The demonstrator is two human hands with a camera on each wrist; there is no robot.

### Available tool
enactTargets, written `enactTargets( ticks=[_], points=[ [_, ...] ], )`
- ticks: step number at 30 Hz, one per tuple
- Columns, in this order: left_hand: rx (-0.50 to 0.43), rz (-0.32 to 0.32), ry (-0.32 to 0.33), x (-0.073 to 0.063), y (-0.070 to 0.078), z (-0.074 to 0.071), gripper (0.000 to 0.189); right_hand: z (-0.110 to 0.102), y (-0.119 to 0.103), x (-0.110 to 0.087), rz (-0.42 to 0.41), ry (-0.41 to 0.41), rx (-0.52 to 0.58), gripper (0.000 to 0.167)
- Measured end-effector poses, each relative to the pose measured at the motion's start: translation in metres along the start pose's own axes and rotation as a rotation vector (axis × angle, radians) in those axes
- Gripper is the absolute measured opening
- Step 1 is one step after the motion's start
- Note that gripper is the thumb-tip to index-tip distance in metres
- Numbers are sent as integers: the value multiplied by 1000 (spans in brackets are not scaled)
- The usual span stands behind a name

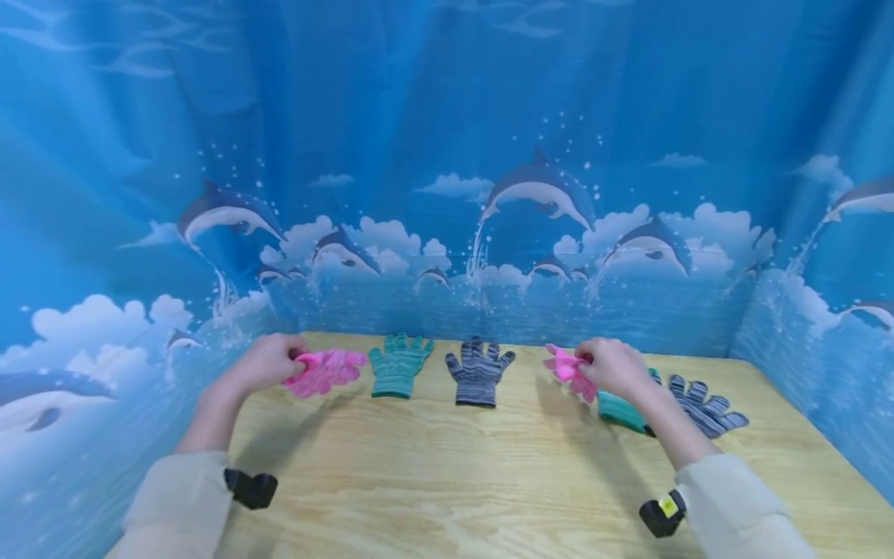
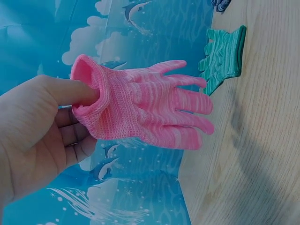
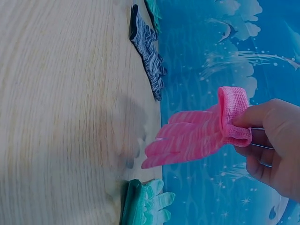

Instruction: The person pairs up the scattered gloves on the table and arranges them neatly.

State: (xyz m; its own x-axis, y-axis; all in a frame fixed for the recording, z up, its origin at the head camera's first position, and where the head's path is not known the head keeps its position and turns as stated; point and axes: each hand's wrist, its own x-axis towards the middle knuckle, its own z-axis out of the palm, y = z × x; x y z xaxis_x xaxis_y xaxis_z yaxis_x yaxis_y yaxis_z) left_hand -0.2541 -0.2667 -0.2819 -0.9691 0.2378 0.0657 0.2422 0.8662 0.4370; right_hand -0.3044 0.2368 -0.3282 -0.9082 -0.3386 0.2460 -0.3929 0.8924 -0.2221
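My left hand pinches a pink striped knit glove by its cuff, thumb inside the opening, above the table's left side. A second pink glove hangs from my right hand, which pinches its cuff between thumb and fingers. Nearest the left hand's glove lies a green knit glove, fingers pointing away. A grey-black striped glove lies flat at the middle. Partly hidden under my right forearm is another green glove, and beside it another grey-black glove.
The light wooden table ends at a blue curtain printed with dolphins, clouds and water, which also covers both sides. Black wrist cameras sit at the light sleeves.
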Motion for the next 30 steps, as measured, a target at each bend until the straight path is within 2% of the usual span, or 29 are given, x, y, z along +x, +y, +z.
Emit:
enactTargets(
  ticks=[5, 14, 22, 27, 30],
  points=[
    [47, 57, 4, 0, 7, 2, 12, -5, -4, -6, -10, -4, 25, 15],
    [121, 188, -64, 0, 21, 20, 21, -10, -10, -15, -25, -16, 25, 18],
    [223, 210, -95, -7, 42, 30, 21, -15, -13, -16, -29, 3, 2, 14],
    [303, 260, -130, -9, 46, 47, 25, -14, -17, -17, -49, 5, -3, 14],
    [301, 227, -181, -15, 48, 57, 27, -13, -19, -19, -67, 3, -4, 15]
  ],
)
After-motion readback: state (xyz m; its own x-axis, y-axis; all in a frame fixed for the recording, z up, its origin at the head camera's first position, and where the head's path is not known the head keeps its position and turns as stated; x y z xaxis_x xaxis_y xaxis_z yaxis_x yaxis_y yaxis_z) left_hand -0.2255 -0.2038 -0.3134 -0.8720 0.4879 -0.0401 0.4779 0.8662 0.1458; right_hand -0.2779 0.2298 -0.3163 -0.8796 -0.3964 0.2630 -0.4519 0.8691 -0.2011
